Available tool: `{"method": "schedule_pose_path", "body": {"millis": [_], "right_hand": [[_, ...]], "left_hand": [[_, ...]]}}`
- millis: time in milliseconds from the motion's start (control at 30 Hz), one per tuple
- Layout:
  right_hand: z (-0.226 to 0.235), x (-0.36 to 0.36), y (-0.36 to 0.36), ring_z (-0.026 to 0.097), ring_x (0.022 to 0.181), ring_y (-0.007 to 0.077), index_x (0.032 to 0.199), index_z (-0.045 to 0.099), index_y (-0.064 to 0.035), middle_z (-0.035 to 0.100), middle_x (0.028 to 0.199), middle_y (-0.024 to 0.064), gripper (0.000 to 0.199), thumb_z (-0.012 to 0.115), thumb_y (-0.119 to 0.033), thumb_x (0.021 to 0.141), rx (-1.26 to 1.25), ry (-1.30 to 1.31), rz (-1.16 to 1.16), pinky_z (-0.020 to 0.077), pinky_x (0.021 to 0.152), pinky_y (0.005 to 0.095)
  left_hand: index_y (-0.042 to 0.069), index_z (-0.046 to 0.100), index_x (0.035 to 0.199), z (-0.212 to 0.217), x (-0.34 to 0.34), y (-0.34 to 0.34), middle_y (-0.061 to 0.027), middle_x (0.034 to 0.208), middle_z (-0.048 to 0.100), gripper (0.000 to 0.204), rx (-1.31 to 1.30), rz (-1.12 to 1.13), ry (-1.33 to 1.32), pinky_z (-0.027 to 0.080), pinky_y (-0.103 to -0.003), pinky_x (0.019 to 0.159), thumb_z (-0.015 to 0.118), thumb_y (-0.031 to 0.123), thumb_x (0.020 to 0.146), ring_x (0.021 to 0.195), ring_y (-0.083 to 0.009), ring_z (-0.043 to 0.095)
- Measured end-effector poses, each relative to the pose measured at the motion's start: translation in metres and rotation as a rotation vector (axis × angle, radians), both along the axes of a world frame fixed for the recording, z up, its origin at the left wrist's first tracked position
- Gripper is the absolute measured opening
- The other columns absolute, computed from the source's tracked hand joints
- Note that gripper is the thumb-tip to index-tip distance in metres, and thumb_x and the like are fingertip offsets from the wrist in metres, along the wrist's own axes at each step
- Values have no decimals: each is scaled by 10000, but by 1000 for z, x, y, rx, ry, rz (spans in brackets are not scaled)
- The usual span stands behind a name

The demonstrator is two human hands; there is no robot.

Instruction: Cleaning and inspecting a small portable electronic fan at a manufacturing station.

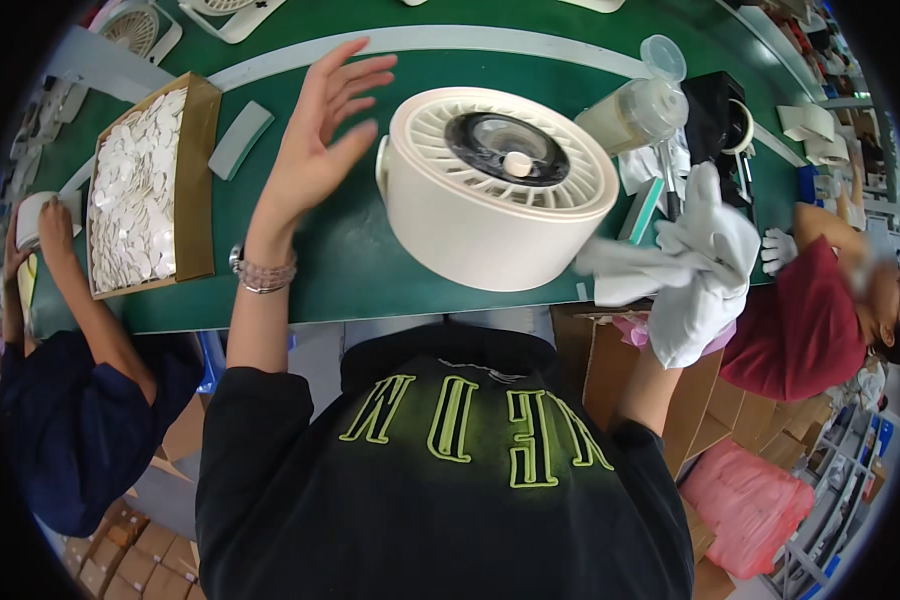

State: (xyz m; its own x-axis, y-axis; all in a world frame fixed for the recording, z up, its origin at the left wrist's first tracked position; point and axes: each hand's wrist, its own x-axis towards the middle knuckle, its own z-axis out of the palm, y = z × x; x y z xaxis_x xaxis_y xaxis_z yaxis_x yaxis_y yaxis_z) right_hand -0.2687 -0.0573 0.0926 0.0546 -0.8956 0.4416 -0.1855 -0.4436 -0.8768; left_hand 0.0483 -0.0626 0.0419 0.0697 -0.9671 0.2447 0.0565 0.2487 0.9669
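Observation:
A round cream-coloured fan housing (470, 238), with radial slats and a dark ring round a small central knob, sits on the green table. To its left my left hand (325, 145) is raised and bare, fingers spread, holding nothing; it is apart from the housing. At the housing's right, my right hand (708, 250) wears a white glove. Its fingers are closed round a white cloth (625, 268), whose loose end is blurred and hangs close to the housing's lower right side. Folds of white fabric hide part of the fingers.
An open cardboard box (200, 180) of small white pieces stands left, beside a pale green-edged block (240, 140). A clear jar (630, 115) with its lid open, another green-edged block (642, 210) and a black container (708, 110) are at right. Co-workers sit on both sides.

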Motion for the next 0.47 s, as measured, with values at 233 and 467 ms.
{"method": "schedule_pose_path", "body": {"millis": [233,467], "right_hand": [[-31,84,-3,406,1197,390,1198,448,59,425,1259,237,626,560,-421,812,-346,88,-42,334,992,468],[-4,163,30,421,1204,384,1246,482,-79,478,1289,144,698,714,-277,618,-794,1272,47,293,1002,517]], "left_hand": [[89,301,1366,11,-24,19,-150,1385,347,866,-293,-252,-225,302,-434,1048,763,171,638,1285,-304,347],[136,217,1399,-32,-17,-8,-110,1478,196,853,-537,-295,-453,231,-476,1078,725,187,715,1345,-346,228]]}}
